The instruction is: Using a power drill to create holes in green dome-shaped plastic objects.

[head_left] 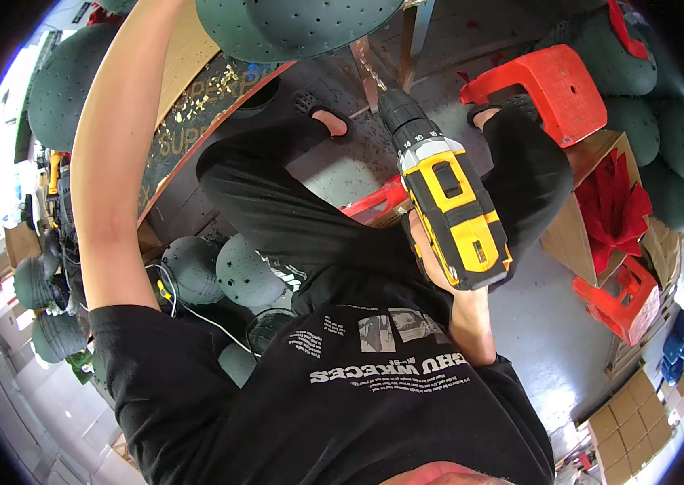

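Right fingers wrapped round yellow-black drill; left fingers out of sight, can't tell. Bit near pierced green pot, littered worktop's far end. Probably hole-drilling; next calls for steady pot, aligned bit.

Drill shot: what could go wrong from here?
The drill bit, seemingly near the curved green dome, might skid on it. The left hand is out of view; if behind the dome, it could be hit. If the right hand slips, the drill might drop onto a leg.
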The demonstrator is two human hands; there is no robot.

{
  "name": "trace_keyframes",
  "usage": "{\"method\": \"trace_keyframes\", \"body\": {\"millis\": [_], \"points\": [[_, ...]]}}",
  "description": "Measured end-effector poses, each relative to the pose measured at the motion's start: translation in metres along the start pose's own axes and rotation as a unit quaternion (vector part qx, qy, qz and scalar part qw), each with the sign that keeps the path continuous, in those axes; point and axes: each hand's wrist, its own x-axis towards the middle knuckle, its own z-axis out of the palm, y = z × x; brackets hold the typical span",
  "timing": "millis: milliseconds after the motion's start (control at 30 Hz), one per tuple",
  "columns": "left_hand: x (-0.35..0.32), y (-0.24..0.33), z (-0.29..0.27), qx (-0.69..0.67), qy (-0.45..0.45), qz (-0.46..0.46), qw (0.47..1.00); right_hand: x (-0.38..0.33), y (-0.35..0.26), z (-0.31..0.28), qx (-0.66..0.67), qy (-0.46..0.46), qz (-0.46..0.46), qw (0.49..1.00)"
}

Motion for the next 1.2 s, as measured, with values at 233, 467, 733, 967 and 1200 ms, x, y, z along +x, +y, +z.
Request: {"method": "trace_keyframes", "body": {"millis": [233, 467, 733, 967, 1200], "points": [[0.010, -0.016, -0.001, -0.090, -0.030, 0.014, 0.995, -0.013, 0.004, -0.008, 0.179, 0.019, 0.188, 0.965], [0.018, -0.021, -0.024, -0.097, -0.017, 0.045, 0.994, -0.017, 0.022, -0.020, -0.424, -0.006, -0.325, 0.845], [0.026, -0.037, -0.017, -0.098, -0.011, 0.143, 0.985, -0.005, 0.018, -0.019, -0.415, -0.003, -0.306, 0.857], [0.021, -0.041, 0.012, -0.140, -0.016, 0.186, 0.972, 0.013, 0.015, -0.011, -0.403, -0.007, -0.283, 0.870], [0.010, -0.029, 0.029, -0.268, 0.012, 0.114, 0.957, 0.025, 0.015, -0.001, -0.396, -0.018, -0.238, 0.887]]}}
